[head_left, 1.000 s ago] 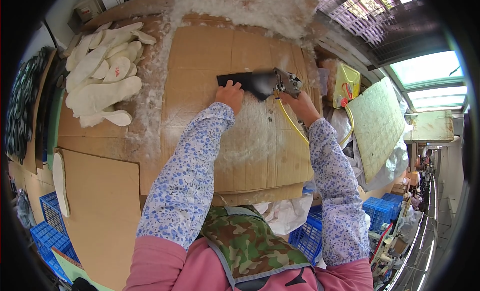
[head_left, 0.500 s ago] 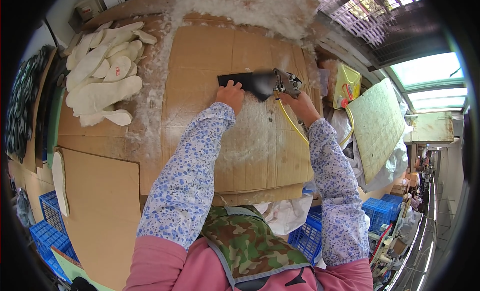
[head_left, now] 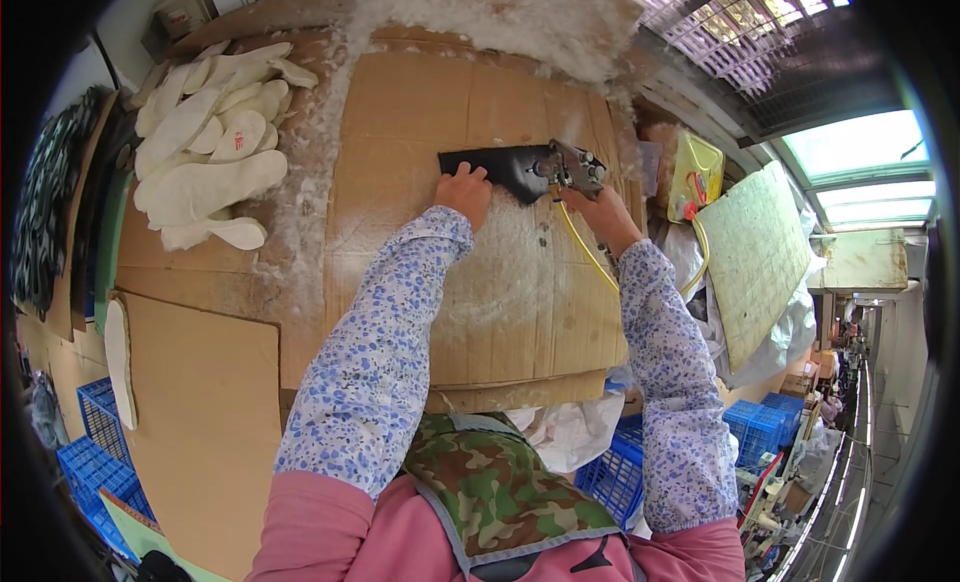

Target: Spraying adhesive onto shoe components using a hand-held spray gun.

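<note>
On the cardboard work surface [head_left: 400,102] lies a flat black piece [head_left: 508,169], its middle dusted with whitish spray. My left hand [head_left: 465,194] presses on its left end, fingers curled over the near edge. In my right hand [head_left: 605,217] is a metal spray gun [head_left: 577,170], whose nozzle end is over the right part of the black piece. A yellow hose [head_left: 584,250] runs down from the gun. The trigger fingers are partly hidden behind the gun body.
A pile of white fleecy insoles [head_left: 215,132] lies at the left. White fluff [head_left: 480,17] covers the far edge. At right stand a yellow container [head_left: 698,167] and a stained board [head_left: 755,262]. Blue crates [head_left: 105,472] sit low at left, with more by my right side.
The whitish blur of spray over the black piece has thinned, and the gun's nozzle end shows more plainly. Both hands have hardly moved.
</note>
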Available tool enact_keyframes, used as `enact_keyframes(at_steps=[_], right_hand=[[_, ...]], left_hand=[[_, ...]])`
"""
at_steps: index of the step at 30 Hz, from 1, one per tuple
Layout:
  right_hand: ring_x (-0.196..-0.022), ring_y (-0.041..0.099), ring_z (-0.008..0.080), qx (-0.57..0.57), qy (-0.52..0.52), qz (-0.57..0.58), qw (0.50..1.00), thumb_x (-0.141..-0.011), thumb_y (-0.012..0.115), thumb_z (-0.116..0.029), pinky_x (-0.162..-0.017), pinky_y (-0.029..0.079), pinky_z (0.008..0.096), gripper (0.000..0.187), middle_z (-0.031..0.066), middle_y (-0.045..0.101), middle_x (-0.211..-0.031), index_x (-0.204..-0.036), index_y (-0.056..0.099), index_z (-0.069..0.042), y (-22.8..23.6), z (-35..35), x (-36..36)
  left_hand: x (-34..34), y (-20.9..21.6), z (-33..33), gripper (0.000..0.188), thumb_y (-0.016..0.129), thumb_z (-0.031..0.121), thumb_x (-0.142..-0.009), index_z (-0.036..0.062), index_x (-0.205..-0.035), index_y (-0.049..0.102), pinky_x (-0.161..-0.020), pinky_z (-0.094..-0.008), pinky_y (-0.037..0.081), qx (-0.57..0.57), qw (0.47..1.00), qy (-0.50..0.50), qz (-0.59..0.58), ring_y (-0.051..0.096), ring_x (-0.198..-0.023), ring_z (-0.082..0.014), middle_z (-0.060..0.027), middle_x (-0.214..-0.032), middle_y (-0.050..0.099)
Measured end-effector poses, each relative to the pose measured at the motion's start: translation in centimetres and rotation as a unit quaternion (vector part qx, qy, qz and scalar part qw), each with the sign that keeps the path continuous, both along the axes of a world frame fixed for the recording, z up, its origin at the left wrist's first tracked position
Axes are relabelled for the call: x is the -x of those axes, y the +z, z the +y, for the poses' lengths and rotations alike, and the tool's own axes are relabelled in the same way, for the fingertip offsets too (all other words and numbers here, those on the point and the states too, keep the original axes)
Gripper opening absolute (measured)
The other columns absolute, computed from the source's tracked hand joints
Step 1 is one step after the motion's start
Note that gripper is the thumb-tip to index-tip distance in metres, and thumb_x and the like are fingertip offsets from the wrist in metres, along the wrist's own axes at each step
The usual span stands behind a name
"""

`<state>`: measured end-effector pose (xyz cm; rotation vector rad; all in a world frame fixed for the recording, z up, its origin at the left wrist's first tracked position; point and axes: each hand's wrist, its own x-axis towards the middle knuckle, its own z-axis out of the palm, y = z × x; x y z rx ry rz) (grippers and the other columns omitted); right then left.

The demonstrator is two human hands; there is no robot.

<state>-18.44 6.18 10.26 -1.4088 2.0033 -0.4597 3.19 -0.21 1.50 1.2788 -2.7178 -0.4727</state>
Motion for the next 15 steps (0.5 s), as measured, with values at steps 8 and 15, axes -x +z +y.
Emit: enact_keyframes(at_steps=[8, 15], right_hand=[[-0.076, 0.060, 0.0243, -0.002, 0.010, 0.010, 1.000, -0.083, 0.066, -0.040, -0.072, 0.045, 0.0359, 0.042, 0.0126, 0.066, -0.080, -0.088, 0.066, 0.002, -0.33, -0.01, 0.33], [-0.076, 0.061, 0.0245, -0.011, 0.006, 0.017, 1.000, -0.082, 0.066, -0.040, -0.071, 0.045, 0.0361, 0.042, 0.0128, 0.066, -0.079, -0.087, 0.066, 0.002, -0.06, 0.01, 0.07]], left_hand=[[0.02, 0.27, 0.06, 0.029, 0.051, 0.004, -0.084, 0.0057, -0.110, 0.063, -0.090, -0.0383, 0.046, -0.009, 1.000, -0.002, -0.007, 0.046, -0.110, -0.0252, -0.0071, -0.113, 0.053], [-0.02, 0.08, 0.09, 0.026, 0.051, 0.005, -0.083, 0.0064, -0.106, 0.063, -0.087, -0.0385, 0.048, 0.003, 1.000, -0.002, -0.011, 0.047, -0.108, -0.0248, -0.0064, -0.110, 0.053]])
